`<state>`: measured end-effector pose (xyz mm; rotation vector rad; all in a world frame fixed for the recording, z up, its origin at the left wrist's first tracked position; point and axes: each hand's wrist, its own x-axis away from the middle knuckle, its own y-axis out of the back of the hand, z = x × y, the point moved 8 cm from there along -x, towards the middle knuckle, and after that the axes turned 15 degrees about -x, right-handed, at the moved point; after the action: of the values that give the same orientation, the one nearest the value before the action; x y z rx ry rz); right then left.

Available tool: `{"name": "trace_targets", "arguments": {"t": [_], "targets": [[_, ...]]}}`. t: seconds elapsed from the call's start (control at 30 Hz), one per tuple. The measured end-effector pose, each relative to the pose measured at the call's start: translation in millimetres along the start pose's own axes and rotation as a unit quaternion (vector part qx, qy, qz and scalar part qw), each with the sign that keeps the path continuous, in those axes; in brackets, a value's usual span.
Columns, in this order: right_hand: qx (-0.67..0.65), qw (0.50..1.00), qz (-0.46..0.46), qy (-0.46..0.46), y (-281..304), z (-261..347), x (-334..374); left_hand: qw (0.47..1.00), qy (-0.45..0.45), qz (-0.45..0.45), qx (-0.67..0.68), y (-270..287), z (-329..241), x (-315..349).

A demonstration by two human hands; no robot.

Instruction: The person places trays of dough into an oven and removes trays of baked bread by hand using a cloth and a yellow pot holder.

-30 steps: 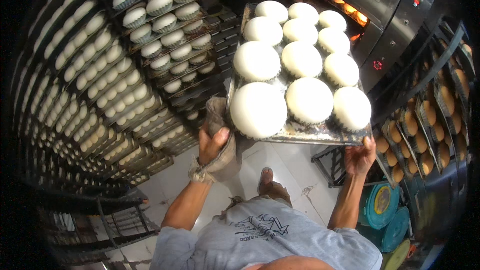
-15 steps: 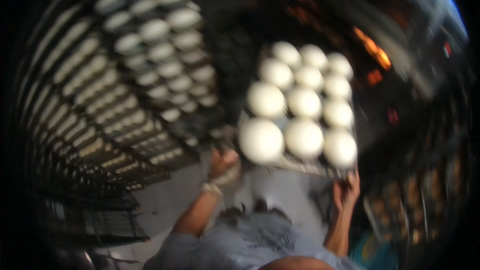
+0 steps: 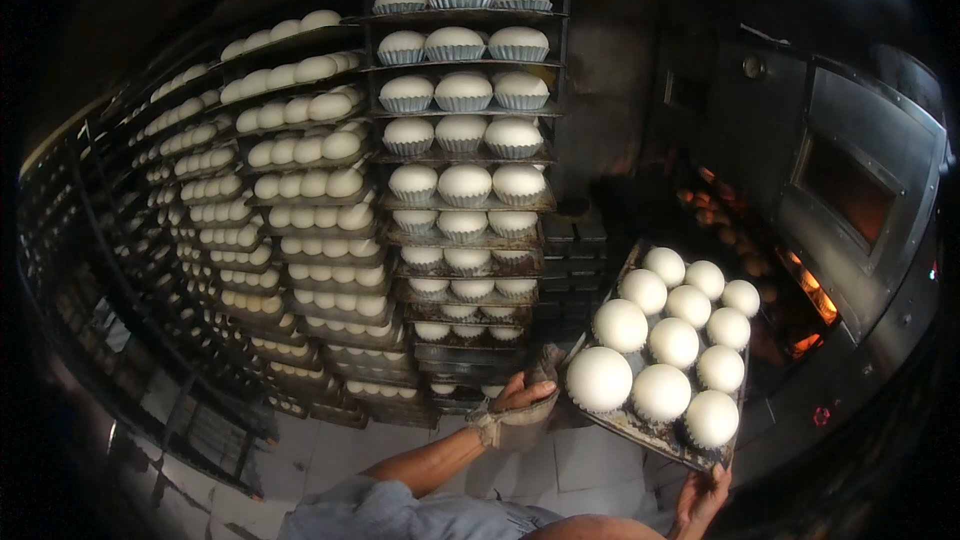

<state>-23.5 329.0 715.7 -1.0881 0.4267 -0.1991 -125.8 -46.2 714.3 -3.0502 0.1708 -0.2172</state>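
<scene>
A dark baking tray (image 3: 640,430) carries several rows of round, pale dough balls (image 3: 673,341), some in fluted cups. It slants at the right of my body, before the oven. My right hand (image 3: 703,492) is closed on the tray's near edge, by its right corner. Beside the tray's left edge, my left hand (image 3: 522,392) is closed round a worn, dirty cloth pad (image 3: 520,428). Whether that pad touches the tray I cannot tell.
A tall rack (image 3: 562,130) ahead holds trays of dough in fluted cups. More loaded racks (image 3: 315,158) stretch left. At right, a metal oven (image 3: 822,118) glows inside; browned buns (image 3: 735,237) lie in its low opening. Pale tiles (image 3: 600,455) cover the floor.
My view has swung left and steadied, bringing the racks upright into the middle. In the picture, the tray and both hands now sit lower and farther right. My right hand still grips the tray.
</scene>
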Motion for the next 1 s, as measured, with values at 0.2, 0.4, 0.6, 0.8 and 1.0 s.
{"name": "trace_targets", "arguments": {"t": [0.2,0.4,0.6,0.8,1.0], "targets": [[0.037,0.998,-0.047,0.029,-2,-23,-3,0.996,-0.074,0.038,0.023,27,-13,-15],[0.043,0.998,-0.032,0.029,-36,-31,5,0.996,-0.082,0.03,0.02,37,-22,-18],[0.07,0.996,-0.03,0.037,-42,-33,17,0.996,-0.077,0.038,0.008,44,-14,-29],[0.091,0.993,-0.052,0.049,-55,-28,33,0.995,-0.068,0.078,-0.003,45,-16,-29],[0.079,0.993,-0.071,0.05,-59,-31,28,0.913,-0.273,0.302,0.032,31,-2,-63]]}}
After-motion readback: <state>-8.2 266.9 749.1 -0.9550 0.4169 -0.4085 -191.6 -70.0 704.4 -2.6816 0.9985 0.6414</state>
